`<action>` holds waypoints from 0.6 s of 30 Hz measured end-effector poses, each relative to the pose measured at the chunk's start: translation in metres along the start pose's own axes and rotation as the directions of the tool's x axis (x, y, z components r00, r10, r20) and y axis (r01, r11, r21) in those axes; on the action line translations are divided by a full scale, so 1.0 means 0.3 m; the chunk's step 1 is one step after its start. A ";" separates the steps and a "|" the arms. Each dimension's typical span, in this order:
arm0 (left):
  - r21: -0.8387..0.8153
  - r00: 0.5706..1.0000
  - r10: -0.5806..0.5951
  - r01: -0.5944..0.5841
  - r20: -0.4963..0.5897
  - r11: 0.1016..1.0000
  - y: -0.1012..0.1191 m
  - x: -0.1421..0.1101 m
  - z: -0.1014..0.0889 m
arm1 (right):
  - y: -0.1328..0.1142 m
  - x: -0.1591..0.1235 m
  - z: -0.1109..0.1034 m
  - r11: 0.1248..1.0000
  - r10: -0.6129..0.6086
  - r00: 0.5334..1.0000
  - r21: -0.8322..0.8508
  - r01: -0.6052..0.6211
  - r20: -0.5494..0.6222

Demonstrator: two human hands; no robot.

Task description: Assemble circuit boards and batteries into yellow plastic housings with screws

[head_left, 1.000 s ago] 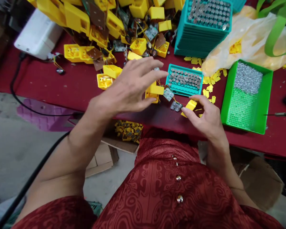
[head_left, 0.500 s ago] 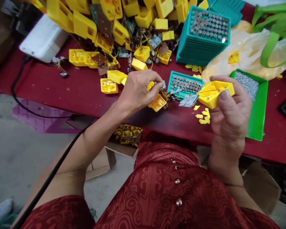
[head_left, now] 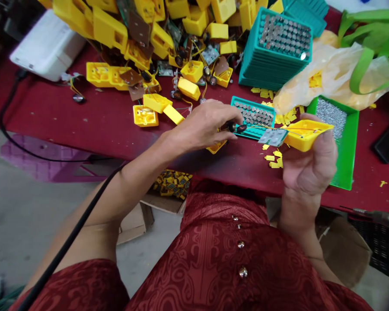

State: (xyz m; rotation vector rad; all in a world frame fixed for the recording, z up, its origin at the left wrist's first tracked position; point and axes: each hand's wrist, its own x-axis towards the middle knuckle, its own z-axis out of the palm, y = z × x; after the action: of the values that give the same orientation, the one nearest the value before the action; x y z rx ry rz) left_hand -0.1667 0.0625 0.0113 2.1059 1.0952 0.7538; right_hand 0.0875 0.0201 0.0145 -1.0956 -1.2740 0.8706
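the desk (head_left: 110, 116), under dark red cloth, carries it all, and i place things by the small teal tray (head_left: 256, 103) of round metal bits. a heap of yellow cases (head_left: 196, 21) lies beyond it and to the left; a stack of teal trays (head_left: 262, 65) stands just past it. the green bin (head_left: 346, 160) is over to its right, partly behind my right hand (head_left: 311, 166).

my hands are apart, one either side of the small tray's near edge. the right is closed on an open yellow housing (head_left: 303, 140), just right of the tray, so that hand is the nearer one. the housing's long axis runs roughly left to right, its hollow facing up and a little away from me. my left hand (head_left: 210, 123) is at the tray's left end, thumb and forefinger about a dark round part (head_left: 241, 128); i cannot tell whether they grip it.

a circuit board (head_left: 272, 137) sits between my hands, over the tray's near right corner, beside the housing. thin wires (head_left: 262, 126) cross above the tray towards the housing and could snag. below the board, nearer me, lie small flat yellow pieces (head_left: 274, 159).
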 end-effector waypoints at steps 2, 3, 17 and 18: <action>0.064 1.000 -0.010 0.010 -0.001 0.998 -0.010 -0.004 -0.014 | 0.014 -0.016 -0.003 0.995 0.067 0.996 0.080 -0.062 -0.055; 0.095 1.000 -0.022 0.021 0.003 0.995 -0.015 -0.003 -0.023 | 0.017 -0.025 -0.003 0.990 0.113 0.992 0.093 -0.107 -0.063; 0.059 0.876 -0.230 0.280 -0.423 0.958 0.164 -0.102 -0.042 | 0.042 -0.131 -0.012 0.971 0.019 0.994 -0.239 0.008 0.112; -0.222 0.875 -0.405 0.354 -0.263 0.909 0.197 -0.139 0.015 | 0.034 -0.139 -0.002 0.976 0.017 0.993 -0.218 0.009 0.117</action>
State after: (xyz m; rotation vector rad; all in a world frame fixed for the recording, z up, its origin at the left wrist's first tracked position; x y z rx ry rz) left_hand -0.1553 -0.0005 0.0448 1.5925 1.5017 0.9545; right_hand 0.0837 -0.0169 -0.0073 -1.2336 -1.4932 0.8226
